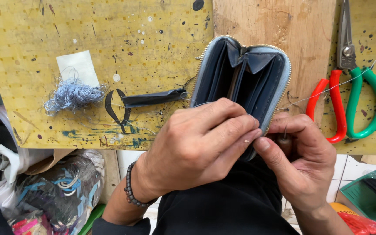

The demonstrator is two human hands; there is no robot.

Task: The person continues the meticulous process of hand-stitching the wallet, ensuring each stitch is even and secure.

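wrist: dark beaded bracelet (130, 191) | legs: black trousers (223, 204) | forearms: bare

Stained yellow workbench (35, 26), white tiled floor (129, 157)

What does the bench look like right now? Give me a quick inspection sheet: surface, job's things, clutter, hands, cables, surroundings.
Surface: yellow board, paint-flecked and scratched, with a bare wooden plank beside it.
Job's things: blue zip-around wallet, open, dark lining showing; a thin thread runs from it towards the scissors.
Clutter: tangle of light blue thread, white paper scrap, black snips, scissors with one red and one green handle.
Hands: left hand grips the wallet's lower edge; right hand pinches a small awl-like tool at the zip edge.
Cables: nothing seen.
Surroundings: bags of scraps lower left, green tray lower right, white tiled floor.
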